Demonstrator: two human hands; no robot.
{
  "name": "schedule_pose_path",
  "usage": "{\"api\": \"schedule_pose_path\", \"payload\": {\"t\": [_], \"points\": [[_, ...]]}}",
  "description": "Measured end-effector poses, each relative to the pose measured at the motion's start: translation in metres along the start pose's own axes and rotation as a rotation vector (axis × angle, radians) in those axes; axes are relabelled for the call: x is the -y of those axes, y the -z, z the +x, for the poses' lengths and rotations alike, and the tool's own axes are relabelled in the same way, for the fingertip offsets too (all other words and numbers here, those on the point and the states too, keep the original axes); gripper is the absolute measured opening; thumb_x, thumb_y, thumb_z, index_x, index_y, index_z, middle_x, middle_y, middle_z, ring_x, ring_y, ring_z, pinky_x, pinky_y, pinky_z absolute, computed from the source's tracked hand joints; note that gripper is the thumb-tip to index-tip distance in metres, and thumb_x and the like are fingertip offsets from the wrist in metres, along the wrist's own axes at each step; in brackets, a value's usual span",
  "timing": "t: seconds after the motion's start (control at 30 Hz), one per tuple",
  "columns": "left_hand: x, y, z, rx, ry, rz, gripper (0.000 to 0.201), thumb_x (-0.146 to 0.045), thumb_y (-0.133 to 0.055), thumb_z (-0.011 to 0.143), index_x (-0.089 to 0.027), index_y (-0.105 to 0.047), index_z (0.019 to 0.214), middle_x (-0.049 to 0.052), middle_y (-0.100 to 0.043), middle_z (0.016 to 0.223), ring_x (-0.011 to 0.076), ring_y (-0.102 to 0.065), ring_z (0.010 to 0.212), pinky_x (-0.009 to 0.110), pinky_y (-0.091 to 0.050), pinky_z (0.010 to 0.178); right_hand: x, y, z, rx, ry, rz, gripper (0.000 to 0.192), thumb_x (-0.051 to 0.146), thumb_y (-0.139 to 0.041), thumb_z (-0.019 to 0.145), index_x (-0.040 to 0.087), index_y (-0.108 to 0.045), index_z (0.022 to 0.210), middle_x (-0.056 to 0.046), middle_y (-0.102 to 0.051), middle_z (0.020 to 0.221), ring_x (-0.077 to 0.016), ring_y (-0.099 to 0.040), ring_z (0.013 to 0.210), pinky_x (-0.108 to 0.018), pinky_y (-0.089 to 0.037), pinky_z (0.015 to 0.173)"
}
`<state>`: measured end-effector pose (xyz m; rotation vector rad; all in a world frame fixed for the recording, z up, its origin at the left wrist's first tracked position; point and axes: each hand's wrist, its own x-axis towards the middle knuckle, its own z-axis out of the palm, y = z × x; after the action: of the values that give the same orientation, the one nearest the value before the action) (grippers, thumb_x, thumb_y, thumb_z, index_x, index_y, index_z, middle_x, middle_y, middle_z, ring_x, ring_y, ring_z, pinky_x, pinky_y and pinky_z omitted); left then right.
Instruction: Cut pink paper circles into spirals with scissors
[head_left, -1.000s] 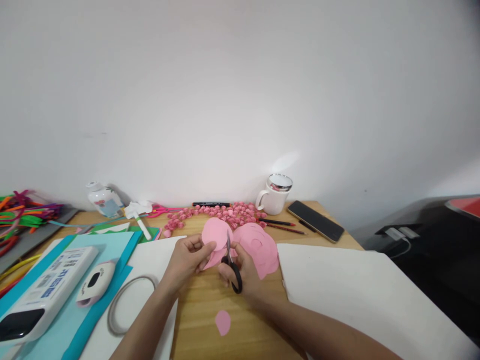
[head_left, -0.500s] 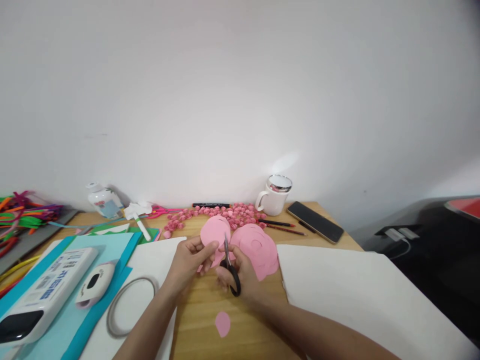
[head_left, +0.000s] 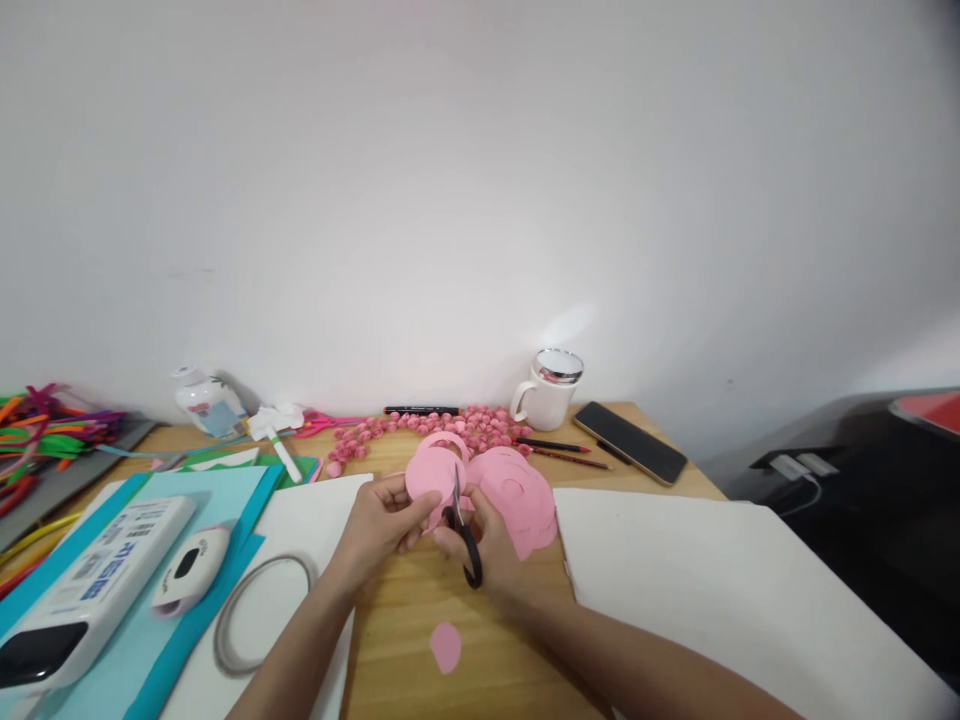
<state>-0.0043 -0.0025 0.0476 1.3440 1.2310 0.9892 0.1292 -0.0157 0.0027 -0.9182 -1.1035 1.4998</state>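
At the far left of the wooden desk (head_left: 397, 620), well to the left of the white ceramic mug (head_left: 547, 392), lies a heap of bright pipe cleaners (head_left: 45, 425). Nearer the mug on that side are a white rectangular device with blue print (head_left: 90, 585) and a small white oval gadget (head_left: 191, 568), both resting on light blue paper sheets (head_left: 217, 500); a thin grey ring (head_left: 259, 610) lies on white paper beside them.

In front of the mug, the left hand (head_left: 379, 525) pinches a pink paper disc (head_left: 433, 472), fingers clamped on its lower edge, holding it raised over the desk. The right hand (head_left: 487, 545) has its grip closed through the loops of black-handled scissors (head_left: 463, 530), whose blades point up into the disc. A curled strip has already come away at the disc's top, so the step in hand looks like cutting a spiral inward; my judgement is that the next move calls for turning the disc a little with the left hand so the blades can follow the curve.

Just right of the scissors sits a stack of pink paper circles (head_left: 521, 495), with small pink rolled roses (head_left: 450, 425) behind it and a loose pink scrap (head_left: 446, 645) in front. Right of the mug lie a black phone (head_left: 630, 442) and a large white sheet (head_left: 712, 580).

The blade tips are hidden by the disc, both forearms are cut off by the bottom edge, and the print on the device is too small to read
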Motion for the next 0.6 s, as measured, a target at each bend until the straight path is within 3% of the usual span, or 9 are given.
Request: {"api": "schedule_pose_path", "payload": {"t": [0.37,0.6], "points": [[0.002,0.004,0.001,-0.031,-0.011,0.008,0.033,-0.036,-0.064,0.072,-0.015,-0.048,0.051,-0.005,-0.047,0.038,0.0053,-0.036,0.033,0.018,-0.025,0.038,-0.013,0.002,0.002,0.031,-0.025,0.054,0.044,0.034,-0.071,0.063,0.020,-0.041,0.092,0.012,-0.044,0.041,-0.0068,-0.037,0.034,-0.016,-0.025,0.034],[0.004,0.006,0.003,-0.042,-0.010,-0.063,0.031,-0.032,-0.067,0.070,-0.016,-0.047,0.052,-0.006,-0.047,0.037,0.0048,-0.035,0.033,0.018,-0.023,0.037,-0.018,0.006,0.003,0.067,-0.026,0.056,0.045,0.043,-0.068,0.066,0.020,-0.041,0.093,0.011,-0.047,0.040,-0.0075,-0.042,0.033,-0.016,-0.027,0.034]]}}
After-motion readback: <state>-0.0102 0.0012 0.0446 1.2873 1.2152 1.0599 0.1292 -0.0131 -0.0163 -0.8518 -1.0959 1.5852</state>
